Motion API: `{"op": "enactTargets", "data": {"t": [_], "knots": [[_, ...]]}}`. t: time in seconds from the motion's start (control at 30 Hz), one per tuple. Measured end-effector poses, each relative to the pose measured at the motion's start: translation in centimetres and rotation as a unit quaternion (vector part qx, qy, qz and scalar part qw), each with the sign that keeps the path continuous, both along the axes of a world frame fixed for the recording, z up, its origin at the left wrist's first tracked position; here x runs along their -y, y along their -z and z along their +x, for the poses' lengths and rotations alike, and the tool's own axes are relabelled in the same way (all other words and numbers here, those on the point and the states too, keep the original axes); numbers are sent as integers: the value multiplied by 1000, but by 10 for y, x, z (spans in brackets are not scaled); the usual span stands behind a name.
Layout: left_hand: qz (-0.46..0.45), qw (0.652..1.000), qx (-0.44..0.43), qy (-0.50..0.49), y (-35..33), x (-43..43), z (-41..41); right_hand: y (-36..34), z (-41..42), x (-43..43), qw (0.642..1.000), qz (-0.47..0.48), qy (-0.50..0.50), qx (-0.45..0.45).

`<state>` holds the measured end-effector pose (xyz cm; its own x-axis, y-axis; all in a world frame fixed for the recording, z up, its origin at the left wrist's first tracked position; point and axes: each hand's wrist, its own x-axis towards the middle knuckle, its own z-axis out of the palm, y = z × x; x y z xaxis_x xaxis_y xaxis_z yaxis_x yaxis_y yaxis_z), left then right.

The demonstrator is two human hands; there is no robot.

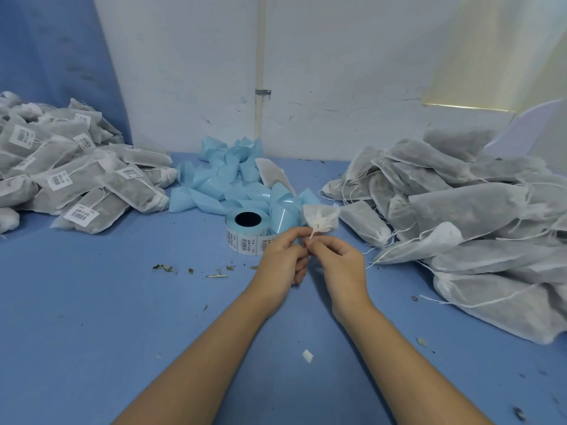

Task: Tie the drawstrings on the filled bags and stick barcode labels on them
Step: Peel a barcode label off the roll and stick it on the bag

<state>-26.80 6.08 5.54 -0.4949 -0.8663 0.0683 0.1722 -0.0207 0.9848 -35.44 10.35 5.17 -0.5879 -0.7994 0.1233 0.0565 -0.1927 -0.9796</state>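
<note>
- While the left hand (pixel 282 256) and the right hand (pixel 340 259) meet over the middle of the table (pixel 92 302), each pinches the drawstring (pixel 311 235) between thumb and fingertips, with the other fingers curled under.
- The string runs up from the fingers to the puckered white mouth of a bag (pixel 320 218), which is held just above the hands and drawn closed. Only this gathered top shows, so what the bag contains cannot be told.
- Just left of the hands and close behind them, a roll of barcode labels (pixel 245 233) lies flat on the table with its dark core facing up and printed labels showing on its side.
- Behind the roll, a loose heap of pale blue backing paper (pixel 227 182) reaches back to the wall (pixel 184 72).
- One white bag (pixel 271 174) lies among the blue paper.
- On the left edge of the table sits a pile of labelled bags (pixel 76 179). Each is thin white cloth with dark filling showing through, and several have a barcode sticker facing up.
- On the right sits a bigger pile of unlabelled bags (pixel 460 210), also full of dark filling, with loose white strings trailing from their mouths.
- Leaf bits (pixel 165 267) are scattered on the blue surface in front of the roll.
- A small white scrap (pixel 307 356) lies between the forearms.
</note>
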Motion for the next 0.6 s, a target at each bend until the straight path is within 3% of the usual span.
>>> {"op": "enactTargets", "data": {"t": [0.3, 0.37, 0.47, 0.6], "knots": [[8, 999, 41, -1, -6, -5, -14, -4, -9, -1, 987, -28, 32, 156], [-66, 994, 89, -23, -3, -7, -15, -5, -10, -1, 986, -30, 38, 162], [-231, 955, 174, -72, 8, -10, -14, -4, -9, 0, 987, -26, 37, 153], [-274, 935, 197, -113, 10, -11, -12, -6, -11, 1, 981, -53, -1, 186]]}}
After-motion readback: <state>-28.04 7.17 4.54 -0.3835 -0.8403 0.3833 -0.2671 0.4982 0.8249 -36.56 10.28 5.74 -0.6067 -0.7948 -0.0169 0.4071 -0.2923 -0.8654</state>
